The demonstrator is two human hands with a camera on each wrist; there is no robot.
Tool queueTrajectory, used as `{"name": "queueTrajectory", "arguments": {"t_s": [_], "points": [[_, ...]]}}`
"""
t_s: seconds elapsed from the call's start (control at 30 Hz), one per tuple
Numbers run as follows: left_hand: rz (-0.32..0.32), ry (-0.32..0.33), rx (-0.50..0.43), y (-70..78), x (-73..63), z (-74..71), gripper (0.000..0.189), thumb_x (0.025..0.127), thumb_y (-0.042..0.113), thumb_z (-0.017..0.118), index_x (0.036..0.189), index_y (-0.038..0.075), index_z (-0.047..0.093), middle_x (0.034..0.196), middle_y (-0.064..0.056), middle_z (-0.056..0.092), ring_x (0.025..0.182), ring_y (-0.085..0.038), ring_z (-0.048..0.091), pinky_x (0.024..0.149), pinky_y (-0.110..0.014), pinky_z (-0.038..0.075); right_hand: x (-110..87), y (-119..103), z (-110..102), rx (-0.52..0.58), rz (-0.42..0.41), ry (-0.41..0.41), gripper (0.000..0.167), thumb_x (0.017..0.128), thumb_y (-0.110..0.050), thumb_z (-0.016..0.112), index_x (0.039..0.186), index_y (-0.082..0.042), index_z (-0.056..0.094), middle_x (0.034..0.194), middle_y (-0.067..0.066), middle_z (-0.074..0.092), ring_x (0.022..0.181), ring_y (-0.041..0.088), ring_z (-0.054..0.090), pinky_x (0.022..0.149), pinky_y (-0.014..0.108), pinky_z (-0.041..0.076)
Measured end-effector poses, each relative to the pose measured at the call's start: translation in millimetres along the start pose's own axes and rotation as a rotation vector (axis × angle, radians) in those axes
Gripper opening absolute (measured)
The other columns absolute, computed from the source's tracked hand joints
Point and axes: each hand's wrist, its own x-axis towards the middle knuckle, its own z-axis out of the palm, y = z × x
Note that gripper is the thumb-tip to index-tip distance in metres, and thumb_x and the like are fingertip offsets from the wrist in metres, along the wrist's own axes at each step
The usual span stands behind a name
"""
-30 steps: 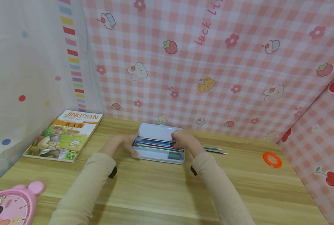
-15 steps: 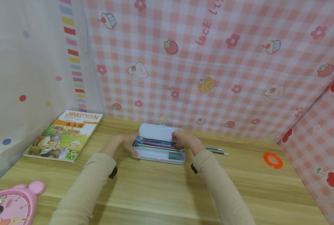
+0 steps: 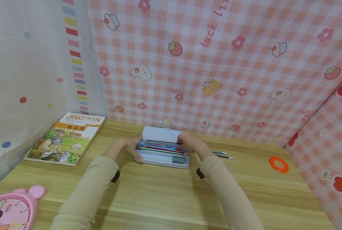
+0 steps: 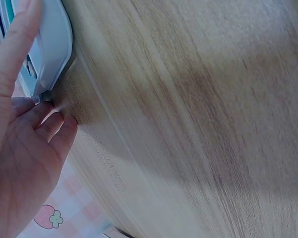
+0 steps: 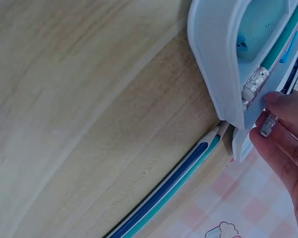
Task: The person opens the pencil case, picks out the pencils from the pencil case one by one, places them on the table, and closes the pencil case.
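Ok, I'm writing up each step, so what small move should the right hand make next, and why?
I'd probably have the right hand lower the dark pencil into the pencil case and let go. It pinches that pencil near the eraser end, other pencils lie lengthwise inside, and the left hand holds the case's left end.

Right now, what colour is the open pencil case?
Pencil case: pale bluish white, clearest in the right wrist view.

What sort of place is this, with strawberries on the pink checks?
Probably a child's study corner: a brown wood-grain table holds an open white rectangular pencil case, a colourful illustrated paper book and a round pink clock.
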Motion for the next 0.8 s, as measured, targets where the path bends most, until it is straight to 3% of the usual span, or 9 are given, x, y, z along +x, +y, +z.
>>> {"name": "queueTrajectory", "arguments": {"t_s": [0.17,0.43,0.8], "points": [[0.011,-0.005,-0.003,1.6,-0.1,-1.1,0.117,0.074,0.039,0.073,0.142,-0.007,-0.011,0.150,-0.028,-0.003,0.140,-0.041,0.002,0.116,-0.049,0.008,-10.8,12,-3,0.043,-0.065,0.060,0.008,0.082,0.001,0.062,0.085,0.004,0.069,0.085,0.014,0.070,0.079,0.021,0.064,0.073,0.029,0.054],[0.036,-0.004,0.008,-1.9,2.8,0.0,0.118,0.074,0.040,0.073,0.141,-0.010,-0.010,0.149,-0.030,-0.003,0.139,-0.042,0.002,0.115,-0.049,0.009,-44.1,38,-10,0.036,-0.007,0.127,0.008,0.079,-0.003,0.068,0.086,0.001,0.070,0.085,0.012,0.069,0.080,0.021,0.064,0.074,0.030,0.054],[0.024,-0.004,0.003,-1.1,2.2,1.1,0.120,0.073,0.042,0.074,0.141,-0.009,-0.011,0.149,-0.030,-0.004,0.138,-0.043,0.003,0.115,-0.051,0.009,-105.6,75,-22,0.039,0.141,0.073,0.013,0.081,0.005,0.062,0.093,0.002,0.067,0.092,0.014,0.066,0.089,0.027,0.062,0.076,0.037,0.053]]}}
